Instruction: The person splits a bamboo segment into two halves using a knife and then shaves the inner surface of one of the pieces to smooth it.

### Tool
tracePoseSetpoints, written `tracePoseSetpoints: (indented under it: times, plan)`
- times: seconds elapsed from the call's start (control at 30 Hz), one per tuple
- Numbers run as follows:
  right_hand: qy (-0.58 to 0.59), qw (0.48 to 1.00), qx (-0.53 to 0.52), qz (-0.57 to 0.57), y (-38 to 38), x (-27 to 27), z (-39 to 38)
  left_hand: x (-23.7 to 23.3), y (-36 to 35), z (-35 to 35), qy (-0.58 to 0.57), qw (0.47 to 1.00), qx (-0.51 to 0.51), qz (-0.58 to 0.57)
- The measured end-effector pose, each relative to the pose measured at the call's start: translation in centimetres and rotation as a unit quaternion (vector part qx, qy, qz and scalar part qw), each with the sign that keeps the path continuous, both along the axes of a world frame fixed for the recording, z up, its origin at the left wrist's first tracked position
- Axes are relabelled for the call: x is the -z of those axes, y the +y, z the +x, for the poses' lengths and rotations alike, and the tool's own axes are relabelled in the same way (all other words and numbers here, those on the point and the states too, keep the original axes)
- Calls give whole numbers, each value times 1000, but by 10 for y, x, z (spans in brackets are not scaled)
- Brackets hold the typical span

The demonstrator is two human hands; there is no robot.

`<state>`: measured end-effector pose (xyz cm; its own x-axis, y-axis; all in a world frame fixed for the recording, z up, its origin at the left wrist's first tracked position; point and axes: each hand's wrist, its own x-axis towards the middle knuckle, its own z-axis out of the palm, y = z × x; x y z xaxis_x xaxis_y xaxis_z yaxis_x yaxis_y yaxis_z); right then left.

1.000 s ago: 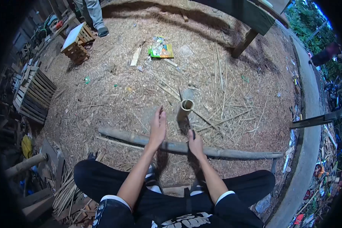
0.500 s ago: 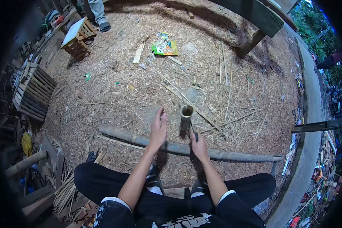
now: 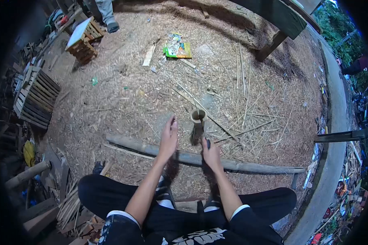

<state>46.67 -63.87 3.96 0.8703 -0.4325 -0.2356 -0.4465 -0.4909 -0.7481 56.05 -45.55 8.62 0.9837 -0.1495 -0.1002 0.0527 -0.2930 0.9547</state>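
Note:
An upright section of bamboo stands on the shavings in front of me, its round hollow end facing up. My right hand is closed around the dark handle of a knife. The narrow blade reaches up to the bamboo's open rim and appears to lie across it. To the left of the bamboo is my left hand, apart from it, fingers stretched out and holding nothing. Between my feet and the upright section lies a long bamboo pole, passing under both forearms.
Thin bamboo strips litter the ground at right. A green and yellow packet lies farther ahead. Slatted wooden crates stand at left, a heavy wooden bench at upper right. Another person's leg shows at upper left.
The knife has shifted left and up, its blade now at the bamboo's mouth. The bamboo's top has moved slightly left and up. My left hand has moved slightly left, still open.

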Motion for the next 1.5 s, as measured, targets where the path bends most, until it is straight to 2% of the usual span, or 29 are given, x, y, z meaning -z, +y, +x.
tracePoseSetpoints:
  times: [0.1, 0.23, 0.3, 0.4, 0.5, 0.53, 0.63, 0.77, 0.83, 0.9, 0.93, 1.0, 1.07, 1.13, 1.2, 1.33, 1.43, 1.5]
  plan:
    - [38, 999, -3, -6, -3, 5, -2, -14, -4, 1, 1, 1000, 5, 1]
    - [45, 998, -13, 49, -5, -46, 10, -20, -6, 0, -33, 999, 5, 25]
    - [-37, 999, -4, 39, -1, -70, 8, -18, -6, -4, -43, 999, 5, 2]
    - [-65, 996, 14, 62, 1, -88, 7, -20, -3, -5, -36, 999, -4, -8]
    - [-33, 999, 8, 31, -14, 16, -16, -15, -3, -6, -25, 999, -11, -19]
    - [-45, 999, 8, 31, -18, 16, -10, -18, -5, 0, -36, 999, -10, -20]
    - [60, 998, 0, -2, -23, 17, -11, -23, -11, -4, -41, 999, 1, -6]
    - [51, 998, 14, 18, -15, 9, -1, -23, -10, -7, -46, 999, 5, 1]
    - [29, 999, 13, 23, -11, -15, 7, -31, -8, -5, -55, 998, 7, -8]
    - [3, 1000, 9, 16, -5, -54, 10, -45, -5, -11, 17, 999, 5, -28]
    - [8, 1000, 8, 17, -6, -52, 12, -38, -4, -10, 22, 999, 4, -28]
    - [-74, 996, 20, 37, -4, -42, 12, -23, 0, -8, -37, 999, 1, -1]
    - [-44, 999, 11, -10, -16, 3, 4, -22, 0, -8, -38, 999, 2, 13]
    - [76, 996, -34, 16, -36, 37, 1, -23, -2, -1, -51, 998, 4, 28]
    - [88, 996, -23, -5, -32, 35, 1, -17, -8, 0, -20, 999, 19, -34]
    - [49, 998, 2, -49, -14, 27, -6, -10, -7, -3, -39, 998, 31, 29]
    - [87, 996, 5, 9, -20, 14, -5, 1, -1, -2, -19, 998, 51, 38]
    - [90, 996, 9, 6, -22, 14, -9, 7, -1, -3, -17, 997, 57, 44]
